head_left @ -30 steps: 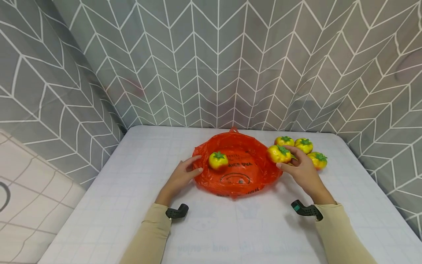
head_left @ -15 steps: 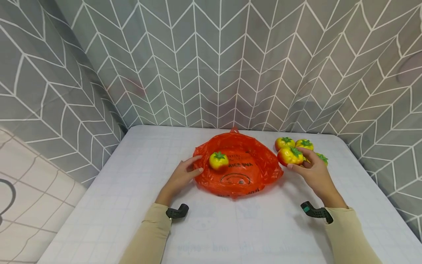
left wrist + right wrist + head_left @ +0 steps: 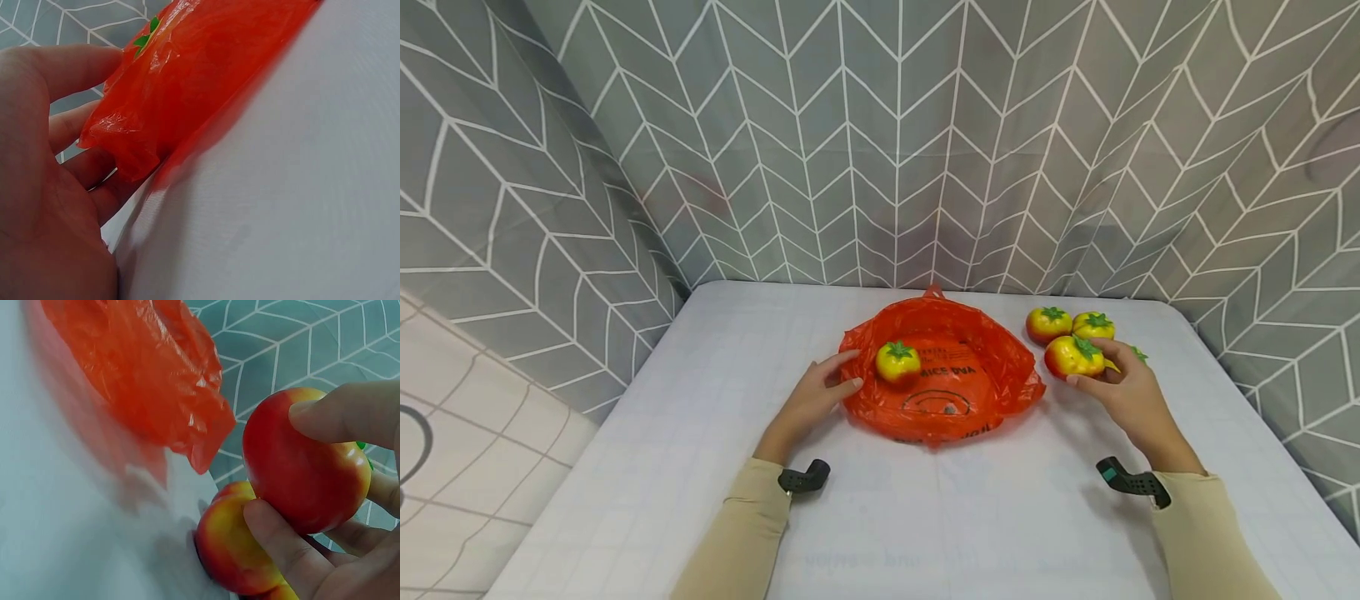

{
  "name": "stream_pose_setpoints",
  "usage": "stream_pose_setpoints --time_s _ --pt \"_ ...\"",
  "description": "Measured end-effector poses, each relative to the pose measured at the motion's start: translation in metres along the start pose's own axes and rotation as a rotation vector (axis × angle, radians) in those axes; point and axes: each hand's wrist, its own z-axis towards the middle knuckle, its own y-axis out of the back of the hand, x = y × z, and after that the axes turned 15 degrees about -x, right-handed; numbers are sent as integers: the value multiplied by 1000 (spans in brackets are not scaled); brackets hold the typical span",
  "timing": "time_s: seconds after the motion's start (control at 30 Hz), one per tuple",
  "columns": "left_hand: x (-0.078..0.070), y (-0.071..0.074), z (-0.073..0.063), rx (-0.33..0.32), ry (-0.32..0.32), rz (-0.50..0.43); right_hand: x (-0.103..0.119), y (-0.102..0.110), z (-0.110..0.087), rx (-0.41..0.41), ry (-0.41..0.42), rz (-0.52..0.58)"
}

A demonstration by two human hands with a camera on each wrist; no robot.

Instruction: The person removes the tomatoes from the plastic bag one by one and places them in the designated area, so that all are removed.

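An opened red plastic bag [image 3: 936,400] with black print lies on the table. One yellow-and-red tomato [image 3: 898,363] with a green leafy top sits inside it. My left hand [image 3: 811,404] is at the bag's left rim, thumb and forefinger spread; in the left wrist view its fingers [image 3: 81,69] touch the plastic. To the right of the bag, my right hand [image 3: 1123,392] holds another tomato [image 3: 1071,358]. The right wrist view shows this tomato [image 3: 300,469] pinched between the thumb and fingers, its red underside facing the camera.
Beyond the right hand lie several more tomatoes, among them one at the back left [image 3: 1048,324] and one beside it [image 3: 1093,323]; others are partly hidden by the hand. A white cloth [image 3: 700,400] covers the table. A grey patterned curtain [image 3: 880,150] hangs behind it.
My right hand has moved to the right with the tomato, away from the bag's right rim and in front of the other tomatoes. The left hand and the bag stay put.
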Motion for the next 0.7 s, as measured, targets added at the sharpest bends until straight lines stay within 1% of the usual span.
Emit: stream_pose_setpoints --time_s 0.17,0.43,0.7 --pt "2 0 2 2 3 -3 -6 4 -1 -6 -1 -25" --pt "1 0 2 -3 6 -8 -17 10 -3 -22 5 -21" --pt "0 0 1 -1 -5 -13 -20 11 -5 -16 -17 -25"
